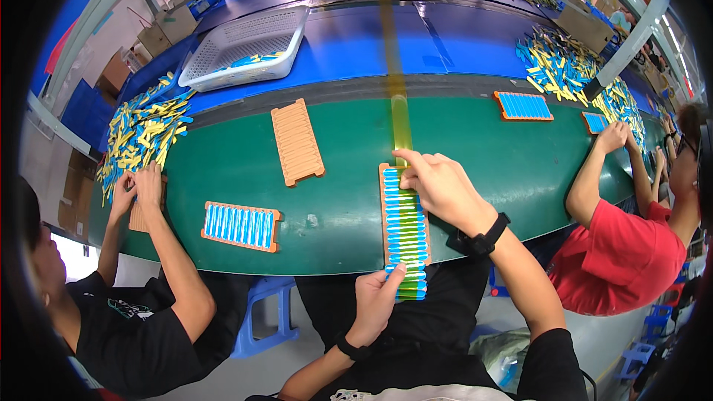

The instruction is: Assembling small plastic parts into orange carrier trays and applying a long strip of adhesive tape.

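Note:
In front of me an orange slotted tray (384, 212) holds a row of blue flat pieces (407, 246). A see-through yellow tape (401, 122) comes down from the far side and lies along the row. Its near end, with several blue pieces stuck under it, sticks out past the tray's near edge. My left hand (377, 304) is closed on this near end, thumb on top. At the tray's far end, my right hand (445, 191) has its thumb and index finger at the tape's edge, seemingly pinching it. The other right fingers are curled and partly hidden.
An empty orange tray (298, 142) and a filled one (241, 227) lie to the left on the green table (342, 226). Another filled tray (523, 106) lies right. Blue-and-yellow piles (145, 130) flank a white basket (245, 48). Co-workers sit on both sides, hands on trays.

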A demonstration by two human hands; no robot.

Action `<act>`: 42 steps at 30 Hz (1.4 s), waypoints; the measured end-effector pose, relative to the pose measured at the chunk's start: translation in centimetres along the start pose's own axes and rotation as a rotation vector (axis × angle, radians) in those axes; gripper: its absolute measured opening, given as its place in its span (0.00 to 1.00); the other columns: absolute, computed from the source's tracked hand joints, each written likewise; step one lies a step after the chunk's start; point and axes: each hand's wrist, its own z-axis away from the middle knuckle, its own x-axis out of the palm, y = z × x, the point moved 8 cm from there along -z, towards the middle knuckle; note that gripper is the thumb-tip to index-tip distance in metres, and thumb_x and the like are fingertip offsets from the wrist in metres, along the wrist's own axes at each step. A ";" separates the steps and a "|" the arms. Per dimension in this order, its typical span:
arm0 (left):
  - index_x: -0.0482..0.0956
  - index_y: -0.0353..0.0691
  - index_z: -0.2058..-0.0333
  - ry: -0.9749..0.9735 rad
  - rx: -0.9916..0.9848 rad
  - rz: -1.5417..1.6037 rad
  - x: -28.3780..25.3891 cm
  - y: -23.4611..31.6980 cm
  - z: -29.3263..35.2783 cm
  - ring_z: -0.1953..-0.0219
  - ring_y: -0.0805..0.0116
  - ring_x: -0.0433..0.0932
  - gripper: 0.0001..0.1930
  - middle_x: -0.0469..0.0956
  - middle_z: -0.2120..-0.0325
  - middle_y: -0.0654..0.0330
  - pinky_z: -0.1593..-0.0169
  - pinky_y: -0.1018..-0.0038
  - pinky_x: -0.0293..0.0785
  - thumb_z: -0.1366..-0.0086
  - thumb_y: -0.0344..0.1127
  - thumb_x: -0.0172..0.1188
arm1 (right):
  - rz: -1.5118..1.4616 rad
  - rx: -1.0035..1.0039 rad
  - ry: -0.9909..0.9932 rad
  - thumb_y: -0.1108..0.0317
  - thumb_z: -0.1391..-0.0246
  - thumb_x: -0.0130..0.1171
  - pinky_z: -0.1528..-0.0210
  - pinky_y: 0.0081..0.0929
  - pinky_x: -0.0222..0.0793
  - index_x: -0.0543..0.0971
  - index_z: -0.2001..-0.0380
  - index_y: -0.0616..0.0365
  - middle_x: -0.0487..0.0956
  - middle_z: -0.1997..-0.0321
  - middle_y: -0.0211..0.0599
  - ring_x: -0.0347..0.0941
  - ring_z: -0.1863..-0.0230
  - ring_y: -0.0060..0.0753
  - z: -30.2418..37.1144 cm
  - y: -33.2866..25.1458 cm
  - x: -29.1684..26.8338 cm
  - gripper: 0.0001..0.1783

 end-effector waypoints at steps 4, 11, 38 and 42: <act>0.82 0.22 0.60 0.002 0.022 -0.046 -0.5 0.1 -0.2 0.70 0.73 0.83 0.15 0.84 0.69 0.55 0.64 0.76 0.82 0.28 0.34 0.58 | 0.172 0.111 -0.049 0.77 0.54 0.64 0.55 0.36 0.72 0.71 0.45 0.56 0.84 0.66 0.31 0.80 0.60 0.39 -1.5 1.8 0.2 0.29; 0.82 0.23 0.59 -0.010 0.011 -0.022 0.0 0.3 -0.3 0.69 0.74 0.83 0.14 0.84 0.68 0.56 0.62 0.76 0.81 0.28 0.33 0.58 | -0.006 0.091 0.154 0.75 0.48 0.63 0.59 0.37 0.74 0.72 0.43 0.58 0.85 0.67 0.37 0.80 0.64 0.41 -0.8 2.3 -1.4 0.27; 0.74 0.26 0.46 -0.230 0.315 -0.056 1.0 7.7 0.3 0.49 0.71 0.78 0.17 0.80 0.53 0.54 0.45 0.74 0.74 0.33 0.21 0.58 | 0.048 -0.079 -0.307 0.62 0.53 0.65 0.30 0.57 0.54 0.79 0.49 0.55 0.67 0.36 0.51 0.57 0.31 0.56 4.9 -5.0 1.9 0.25; 0.77 0.26 0.51 -0.308 0.282 -0.073 1.3 8.3 -0.6 0.50 0.72 0.77 0.12 0.80 0.54 0.57 0.46 0.75 0.72 0.34 0.20 0.58 | 0.150 -0.042 -0.206 0.58 0.53 0.66 0.33 0.55 0.57 0.79 0.51 0.54 0.69 0.38 0.51 0.59 0.33 0.55 5.2 -4.0 0.8 0.25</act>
